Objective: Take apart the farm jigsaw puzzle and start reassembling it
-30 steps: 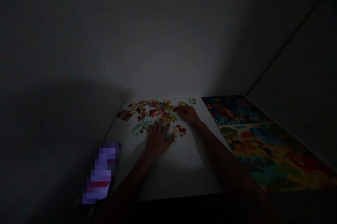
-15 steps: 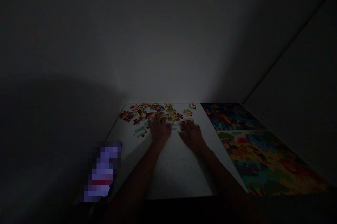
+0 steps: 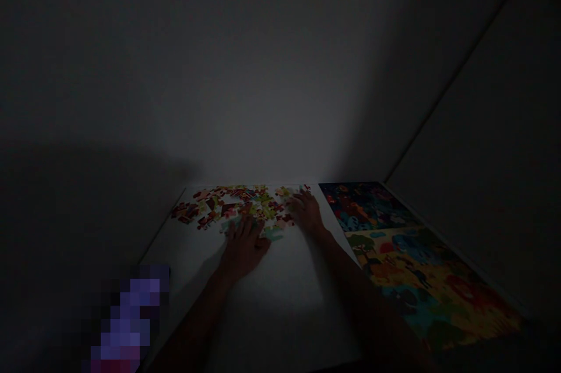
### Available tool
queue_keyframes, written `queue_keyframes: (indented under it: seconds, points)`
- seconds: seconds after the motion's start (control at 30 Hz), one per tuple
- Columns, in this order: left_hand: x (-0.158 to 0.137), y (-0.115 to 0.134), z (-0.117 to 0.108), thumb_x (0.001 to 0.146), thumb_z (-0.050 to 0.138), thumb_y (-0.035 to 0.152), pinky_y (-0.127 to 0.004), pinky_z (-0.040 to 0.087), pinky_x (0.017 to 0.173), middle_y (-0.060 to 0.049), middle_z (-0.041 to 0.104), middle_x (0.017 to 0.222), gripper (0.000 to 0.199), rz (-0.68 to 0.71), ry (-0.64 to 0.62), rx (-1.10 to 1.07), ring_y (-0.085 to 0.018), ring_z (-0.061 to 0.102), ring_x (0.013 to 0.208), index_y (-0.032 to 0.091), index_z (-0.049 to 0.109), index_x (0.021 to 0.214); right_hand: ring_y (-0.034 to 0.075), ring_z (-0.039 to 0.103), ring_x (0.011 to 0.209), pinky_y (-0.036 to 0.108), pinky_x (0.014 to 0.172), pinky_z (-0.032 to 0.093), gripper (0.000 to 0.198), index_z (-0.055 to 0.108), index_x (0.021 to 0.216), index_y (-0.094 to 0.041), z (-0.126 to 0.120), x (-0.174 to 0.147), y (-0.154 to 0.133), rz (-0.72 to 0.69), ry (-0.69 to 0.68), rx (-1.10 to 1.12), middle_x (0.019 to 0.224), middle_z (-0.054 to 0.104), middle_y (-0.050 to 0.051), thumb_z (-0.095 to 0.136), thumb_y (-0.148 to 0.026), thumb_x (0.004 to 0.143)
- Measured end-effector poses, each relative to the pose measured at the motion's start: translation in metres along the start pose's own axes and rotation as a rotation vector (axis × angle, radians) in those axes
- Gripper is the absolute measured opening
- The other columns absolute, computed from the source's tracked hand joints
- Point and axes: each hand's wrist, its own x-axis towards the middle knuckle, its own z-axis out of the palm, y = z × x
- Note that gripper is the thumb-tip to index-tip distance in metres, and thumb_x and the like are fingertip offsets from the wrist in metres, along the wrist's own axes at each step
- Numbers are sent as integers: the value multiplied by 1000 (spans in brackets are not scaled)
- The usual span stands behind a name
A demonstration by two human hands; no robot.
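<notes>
Loose jigsaw pieces [image 3: 210, 203] in red, green, pink and yellow lie heaped along the far side of a white tabletop [image 3: 272, 303]. My left hand [image 3: 246, 244] rests palm down at the near edge of the heap, fingers spread over some pale green pieces [image 3: 275, 234]. Farther back and to the right, my right hand [image 3: 305, 209] lies over the right end of the heap, its fingers stretched out on a few pieces. What lies under both palms is hidden. The scene is dim.
Two assembled picture puzzles lie at the right: a dark blue one [image 3: 355, 203] at the back and a yellow animal scene [image 3: 425, 279] nearer. A blurred-out, lit phone-like object [image 3: 131, 314] is at the lower left. A wall [image 3: 254, 98] rises behind the table.
My right hand has moved forward toward the back pieces. My left hand has drawn slightly back, with pale green pieces now near its thumb. The whole view has shifted and tilted.
</notes>
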Motion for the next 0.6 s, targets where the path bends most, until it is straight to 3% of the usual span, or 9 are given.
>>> queue_keyframes:
  seconds: [0.07,0.13,0.27,0.33,0.4,0.5,0.6]
  points:
    - [2,-4,0,96,49,48,-59,18,119,-9,41,155,49,89,-15,-31,-29,32,146,28,53,140,27,37,143,47,113,31,46,53,140,-17,-6,17,17,111,6,-40,151,47,14,36,-33,100]
    - [3,-6,1,96,50,46,-59,17,119,-8,42,154,48,72,-10,-18,-28,32,146,30,52,141,29,37,143,49,114,29,48,48,144,-17,-8,27,27,142,-30,-78,152,45,15,38,-33,99]
    - [8,-5,3,97,47,37,-63,16,118,-15,45,151,47,-205,70,82,-32,33,145,22,53,141,26,36,142,44,117,23,47,48,143,-18,-10,18,23,169,-73,-157,154,42,13,36,-33,100]
    - [11,-6,2,98,43,31,-63,21,116,-18,48,148,45,-349,114,93,-34,37,142,18,55,139,25,37,142,40,117,23,48,49,142,-13,-12,2,16,215,-56,-171,152,44,15,35,-29,99]
    - [13,-7,-1,98,39,27,-65,25,114,-19,51,145,43,-409,157,71,-35,39,141,16,58,136,25,38,141,38,117,24,49,47,143,-10,-16,-22,10,245,-50,-188,151,45,17,35,-26,99]
    - [11,-7,-11,99,39,25,-64,28,113,-20,52,143,42,-365,201,31,-36,40,140,14,61,132,28,37,142,42,116,27,51,45,145,-8,-18,-70,2,236,-44,-190,152,42,20,37,-25,97]
    - [-3,5,-16,99,42,26,-50,31,117,-12,55,143,38,-229,195,2,-28,44,138,20,64,129,31,38,141,50,115,30,50,50,141,-15,-15,-124,-13,166,-2,-132,151,44,17,41,-25,94]
